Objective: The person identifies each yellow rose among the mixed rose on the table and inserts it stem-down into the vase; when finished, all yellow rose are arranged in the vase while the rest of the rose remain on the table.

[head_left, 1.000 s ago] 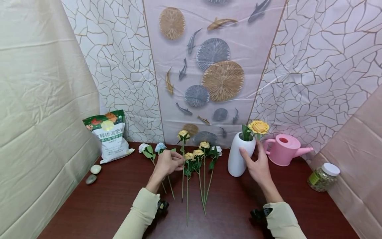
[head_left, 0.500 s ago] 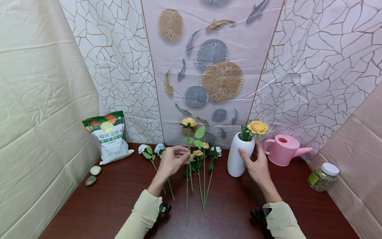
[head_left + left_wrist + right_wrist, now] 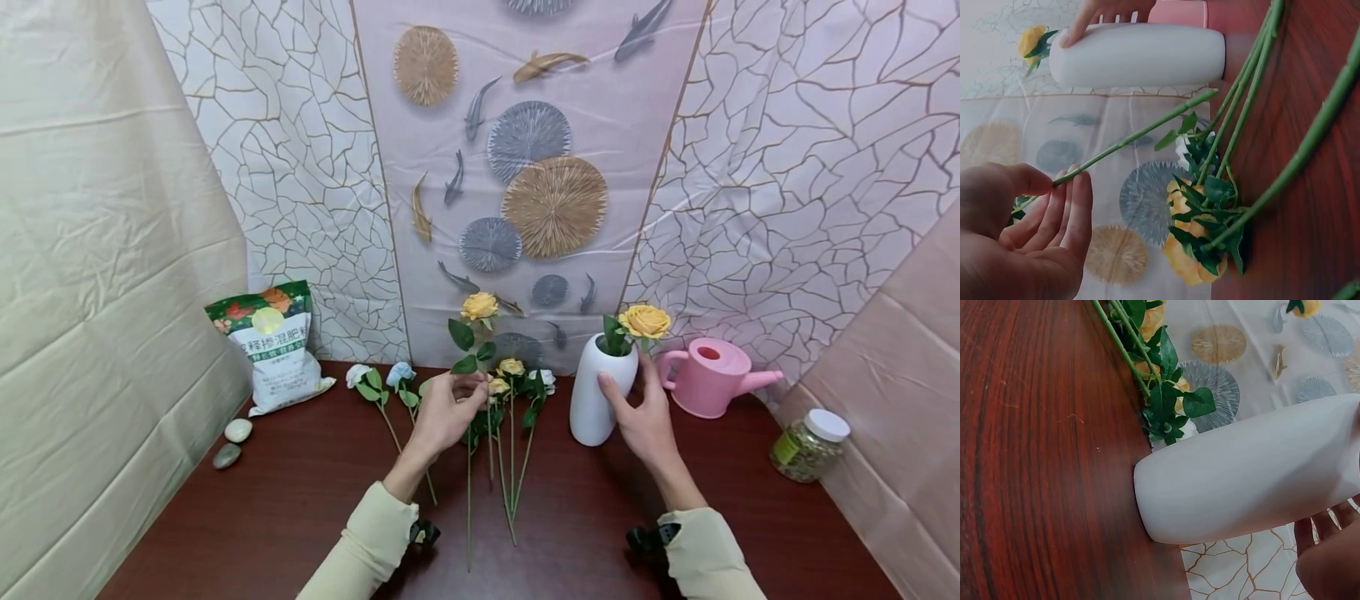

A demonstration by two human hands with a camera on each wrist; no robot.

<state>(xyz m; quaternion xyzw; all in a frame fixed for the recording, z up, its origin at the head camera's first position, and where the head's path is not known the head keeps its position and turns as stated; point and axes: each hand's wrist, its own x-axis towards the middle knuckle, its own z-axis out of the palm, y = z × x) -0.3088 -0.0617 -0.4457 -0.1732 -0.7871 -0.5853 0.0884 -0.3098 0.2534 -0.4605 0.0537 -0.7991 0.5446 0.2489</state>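
Note:
My left hand pinches the green stem of a yellow rose between thumb and fingers. The bloom stands upright above the hand, and the lower stem hangs free over the table in the left wrist view. My right hand grips the upper part of a white vase, thumb in front and fingers round the far side. Another yellow rose stands in the vase mouth, leaning right. Between the hands several more yellow roses and a white one lie on the table.
A white rose and a blue rose lie left of my left hand. Farther left are a fertilizer bag and two stones. A pink watering can and a lidded jar stand right of the vase.
My left hand has lifted the yellow rose off the table and carried it up and to the right, the stem turning in its fingers. The right hand stays on the vase.

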